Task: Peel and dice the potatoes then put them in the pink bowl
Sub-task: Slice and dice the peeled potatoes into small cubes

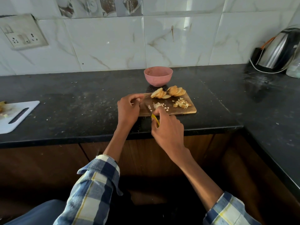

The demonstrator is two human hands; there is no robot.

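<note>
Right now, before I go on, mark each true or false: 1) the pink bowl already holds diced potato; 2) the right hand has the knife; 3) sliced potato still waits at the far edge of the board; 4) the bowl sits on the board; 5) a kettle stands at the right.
1) False. The bowl looks empty; the dice lie on the board.
2) True. The right hand grips the yellow-handled knife.
3) True. The slices lie fanned at the board's far edge.
4) False. The bowl stands on the counter, just behind the board.
5) True. The kettle stands in the right corner.
</note>
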